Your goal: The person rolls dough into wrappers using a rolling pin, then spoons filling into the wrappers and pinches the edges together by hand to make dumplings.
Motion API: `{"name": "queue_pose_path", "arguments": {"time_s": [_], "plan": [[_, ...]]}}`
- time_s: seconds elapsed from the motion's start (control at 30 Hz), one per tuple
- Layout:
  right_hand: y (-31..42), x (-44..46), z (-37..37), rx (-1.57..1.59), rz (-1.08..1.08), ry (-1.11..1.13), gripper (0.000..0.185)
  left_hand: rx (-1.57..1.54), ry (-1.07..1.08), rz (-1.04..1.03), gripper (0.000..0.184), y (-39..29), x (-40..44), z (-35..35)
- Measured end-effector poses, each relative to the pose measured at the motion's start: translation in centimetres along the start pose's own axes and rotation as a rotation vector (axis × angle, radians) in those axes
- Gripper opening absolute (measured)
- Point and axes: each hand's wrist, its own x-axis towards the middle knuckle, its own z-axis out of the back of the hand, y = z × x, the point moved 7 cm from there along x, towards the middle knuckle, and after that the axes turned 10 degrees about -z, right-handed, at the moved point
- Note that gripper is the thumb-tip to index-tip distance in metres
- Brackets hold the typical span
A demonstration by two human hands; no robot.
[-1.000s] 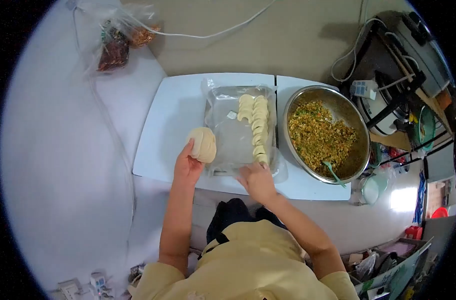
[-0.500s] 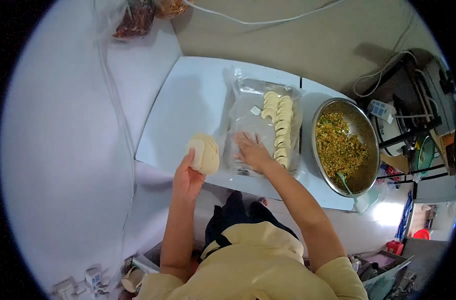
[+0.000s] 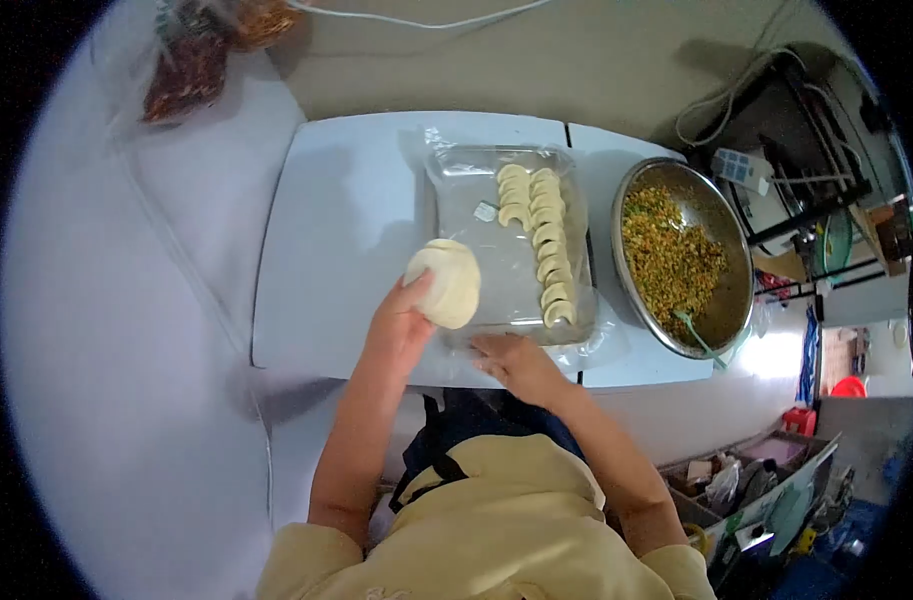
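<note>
My left hand (image 3: 401, 318) grips a stack of round dumpling wrappers (image 3: 450, 288), held over the left front corner of the tray. The metal tray (image 3: 466, 262), lined with clear plastic, carries two rows of folded dumplings (image 3: 546, 232) on its right half. A small pale packet or tag (image 3: 485, 212) lies beside the shorter row. Close to the tray's front edge is my right hand (image 3: 521, 368), fingers stretched toward the left, with nothing visible in it. Whether it touches the tray or its plastic I cannot tell.
A large steel bowl (image 3: 631, 280) of chopped filling (image 3: 671, 255) stands right of the tray, a green-handled utensil (image 3: 698, 338) in it. The white table (image 3: 336, 240) meets a wall. Farther right are a power strip (image 3: 742, 170) and a black rack. Bags (image 3: 186, 75) sit at upper left.
My right hand has left the tray's bottom and drawn back to its front edge. My left hand with the wrappers has moved right, toward the tray. The view has shifted slightly.
</note>
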Motion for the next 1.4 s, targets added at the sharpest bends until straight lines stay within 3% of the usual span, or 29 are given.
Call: {"name": "queue_pose_path", "arguments": {"time_s": [0.07, 0.13, 0.3, 0.43, 0.5, 0.53, 0.6, 0.77, 0.93, 1.0, 1.13, 1.2, 1.33, 1.4], "plan": [[0.3, -1.3, -0.2, -0.069, 0.045, -0.088, 0.044, 0.116, 0.165, 0.128, 0.042, 3.0, 1.6, -1.6], [2.2, -3.0, 1.3, -0.082, 0.111, -0.264, 0.039, 0.187, 0.196, 0.201, 0.04, 5.5, 2.7, -2.2], [2.8, -7.5, 5.3, 0.118, 0.106, -0.301, 0.037, 0.557, 0.087, 0.209, 0.042, 7.9, 5.1, 0.3], [-2.0, -12.6, 9.4, 0.339, -0.172, -0.407, 0.026, 0.705, 0.046, 0.209, 0.042, 7.2, 4.8, 1.1], [-5.3, -15.7, 10.8, 0.395, -0.276, -0.524, 0.021, 1.248, 0.132, 0.037, 0.042, 6.3, 4.6, 0.6], [-7.3, -17.2, 11.1, 0.468, -0.385, -0.567, 0.02, 1.253, 0.126, 0.035, 0.042, 6.5, 4.4, 0.7], [-10.9, -19.9, 11.5, 0.542, -0.49, -0.6, 0.019, 1.967, 0.225, -0.673, 0.042, 4.5, 3.3, -2.6], [-17.0, -25.5, 14.9, 0.736, -0.517, -0.967, 0.025, 1.973, 0.186, -0.47, 0.038, 5.3, 2.7, -3.4], [-19.8, -27.1, 17.3, 0.727, -0.498, -1.044, 0.026, 2.06, 0.15, -0.452, 0.037, 5.5, 3.0, -2.9], [-20.1, -27.1, 18.4, 0.701, -0.468, -1.074, 0.018, 2.028, 0.093, -0.324, 0.037, 5.8, 3.7, -1.9], [-19.4, -26.0, 20.3, 0.432, -0.495, -1.063, 0.019, 2.048, -0.001, -0.32, 0.04, 5.5, 5.3, -0.8], [-16.8, -24.0, 21.3, 0.144, -0.402, -0.904, 0.042, 1.999, 0.05, -0.461, 0.043, 5.5, 6.3, 0.2], [-15.4, -22.5, 22.2, -0.088, -0.318, -0.836, 0.047, 1.806, -0.042, -0.36, 0.042, 4.6, 5.6, -1.6], [-15.2, -21.6, 22.0, -0.105, -0.221, -0.753, 0.04, 1.784, -0.11, -0.47, 0.041, 3.8, 4.9, -2.5]]}}
